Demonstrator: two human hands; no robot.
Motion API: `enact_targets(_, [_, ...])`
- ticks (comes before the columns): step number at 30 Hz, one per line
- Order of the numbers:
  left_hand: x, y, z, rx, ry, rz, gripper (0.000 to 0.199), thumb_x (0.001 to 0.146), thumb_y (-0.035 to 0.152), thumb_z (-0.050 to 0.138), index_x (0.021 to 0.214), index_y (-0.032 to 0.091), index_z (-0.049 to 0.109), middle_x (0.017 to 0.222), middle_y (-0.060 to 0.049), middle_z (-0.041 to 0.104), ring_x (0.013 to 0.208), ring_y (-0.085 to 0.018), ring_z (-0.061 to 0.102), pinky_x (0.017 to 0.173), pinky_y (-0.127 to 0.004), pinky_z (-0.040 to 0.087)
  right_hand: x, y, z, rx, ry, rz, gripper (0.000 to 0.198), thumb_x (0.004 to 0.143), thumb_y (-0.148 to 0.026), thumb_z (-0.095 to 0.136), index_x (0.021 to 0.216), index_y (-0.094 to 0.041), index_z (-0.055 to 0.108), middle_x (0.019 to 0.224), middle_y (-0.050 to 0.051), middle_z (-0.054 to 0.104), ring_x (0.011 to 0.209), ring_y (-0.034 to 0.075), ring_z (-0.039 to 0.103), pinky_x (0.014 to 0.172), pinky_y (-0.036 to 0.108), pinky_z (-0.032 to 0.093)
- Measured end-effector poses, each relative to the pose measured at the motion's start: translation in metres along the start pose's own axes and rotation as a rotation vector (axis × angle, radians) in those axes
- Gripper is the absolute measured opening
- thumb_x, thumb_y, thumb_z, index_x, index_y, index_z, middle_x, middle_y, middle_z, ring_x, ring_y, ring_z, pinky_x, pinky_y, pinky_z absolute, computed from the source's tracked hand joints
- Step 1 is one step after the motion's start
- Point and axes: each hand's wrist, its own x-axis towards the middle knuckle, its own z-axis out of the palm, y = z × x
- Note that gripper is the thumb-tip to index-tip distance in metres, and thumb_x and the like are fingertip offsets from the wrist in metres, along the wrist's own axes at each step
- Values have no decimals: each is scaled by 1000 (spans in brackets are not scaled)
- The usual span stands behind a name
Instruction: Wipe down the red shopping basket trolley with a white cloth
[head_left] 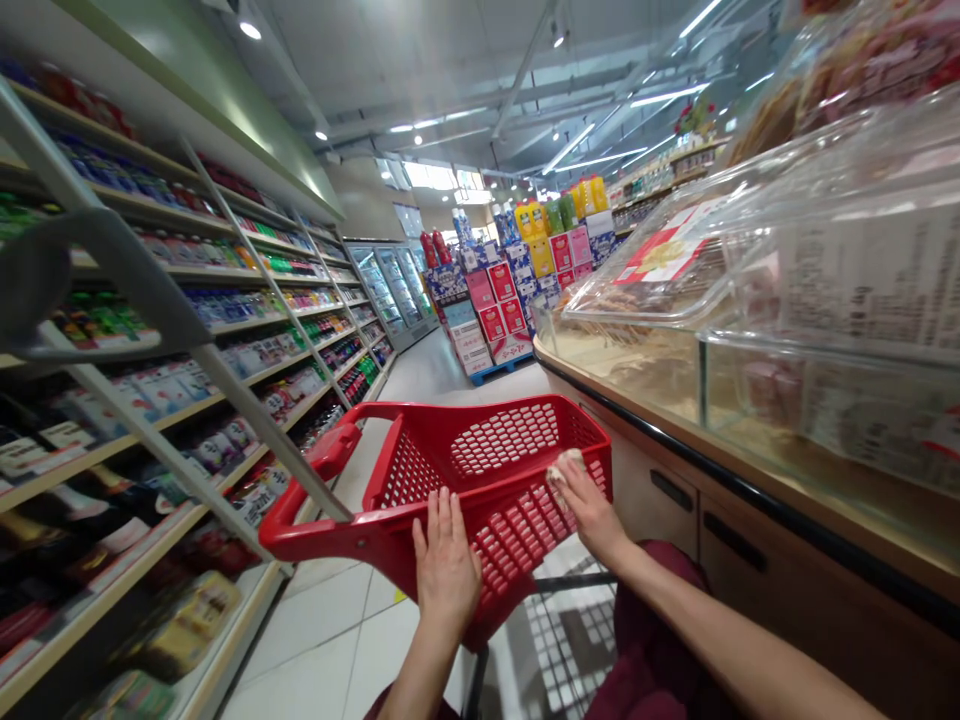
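Note:
A red plastic shopping cart [420,515] with a grid-pattern basket stands in front of me, its near side facing my knees. My left hand [448,560] lies flat on the outside of that side, fingers stretched up to the rim, holding nothing. Farther right, my right hand [592,510] presses a crumpled whitish cloth [564,470] against the basket's near side by the rim, fingers over the cloth. The bottom of the basket is hidden from here. A grey tube handle [277,430] rises from the cart's left end, slanting to the upper left.
Shelves of bottles and packs [247,290] line the left. At right, a wood-fronted counter [675,520] carries clear plastic boxes [660,250]. Stacked cartons [506,310] stand on a blue pallet ahead, with glass-door fridges [390,290] farther back. Tiled floor [330,620] shows beneath the cart.

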Motion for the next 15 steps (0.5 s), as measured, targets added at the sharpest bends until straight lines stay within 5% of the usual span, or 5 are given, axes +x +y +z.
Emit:
enact_targets(7, [-1, -2, -3, -15, -13, 2, 63, 69, 17, 40, 130, 6, 28, 140, -12, 24, 130, -24, 15, 105, -45, 16, 13, -37, 8, 83, -3, -16, 43, 86, -8, 36, 127, -20, 40, 131, 9, 42, 127, 21, 24, 99, 46, 35])
enact_targets(15, [-1, -2, -8, -78, -45, -3, 66, 68, 22, 44, 130, 8, 28, 139, -11, 26, 130, -23, 17, 105, -44, 18, 6, -44, 12, 103, -73, -137, 40, 86, -10, 35, 123, -20, 44, 123, 9, 50, 124, 19, 30, 94, 42, 41])
